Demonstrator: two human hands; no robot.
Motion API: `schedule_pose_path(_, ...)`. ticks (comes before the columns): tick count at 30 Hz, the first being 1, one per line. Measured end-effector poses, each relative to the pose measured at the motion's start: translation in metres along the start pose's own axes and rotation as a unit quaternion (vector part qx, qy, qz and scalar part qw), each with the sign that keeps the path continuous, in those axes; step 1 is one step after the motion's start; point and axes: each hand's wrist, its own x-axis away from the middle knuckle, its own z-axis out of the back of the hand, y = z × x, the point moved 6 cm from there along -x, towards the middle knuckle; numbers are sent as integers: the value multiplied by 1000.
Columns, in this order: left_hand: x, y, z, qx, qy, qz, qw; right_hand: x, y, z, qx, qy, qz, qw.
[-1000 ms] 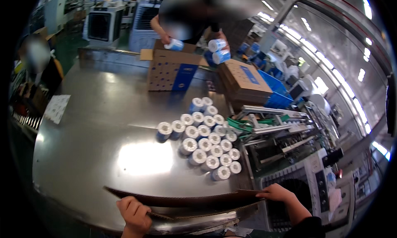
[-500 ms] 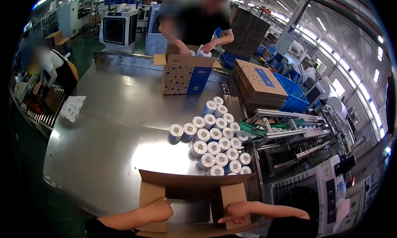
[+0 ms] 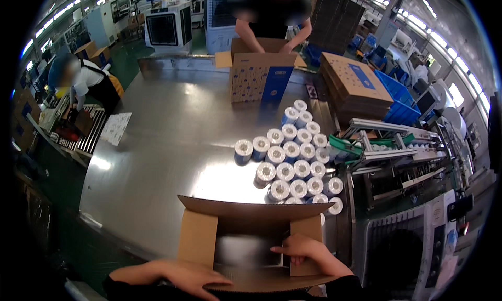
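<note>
Directly in front of me stands an open cardboard box (image 3: 198,238), its flaps folded outward and the metal tabletop visible through its bottom. My left hand (image 3: 191,279) lies at the near left corner, fingers stretched along the near flap and gripping nothing. Over the right flap is my right hand (image 3: 302,247), its index finger pointing into the opening and the other fingers curled; I see nothing held in it. Beyond the far flap, several plastic-wrapped white and blue rolls (image 3: 285,171) stand upright in a cluster.
Across the metal table (image 3: 157,139), a person reaches into a printed carton (image 3: 251,81). Flattened cartons (image 3: 355,86) are stacked at right, by a blue crate (image 3: 397,97) and a conveyor (image 3: 387,144) with green guides. A paper sheet (image 3: 116,128) lies at the left edge; another person works beyond.
My left hand has left the left flap for the near flap, its fingers opening from a curl. My right hand has moved slightly farther away. The person opposite has lowered both hands into the carton.
</note>
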Motion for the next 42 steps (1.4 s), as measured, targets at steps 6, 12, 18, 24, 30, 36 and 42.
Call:
schedule_pose_path(6,-39,-102,-19,100,-30,156,982,78,62,21,-395,232,414,787)
schedule_pose_path(12,-38,-1,49,-332,304,-18,893,76,67,-38,-360,441,288,770)
schedule_pose_path(18,19,-17,74,-399,551,195,706,49,85,-63,-509,342,299,731)
schedule_pose_path(24,-36,-38,28,-280,462,293,789,71,73,-49,-440,386,236,776)
schedule_pose_path(30,-54,-7,32,-448,448,367,682,49,85,-54,-472,449,301,696)
schedule_pose_path(36,-51,-56,16,-245,505,326,761,47,87,-51,-494,410,250,725)
schedule_pose_path(42,-51,-65,18,-245,489,343,764,43,87,-53,-453,432,205,752)
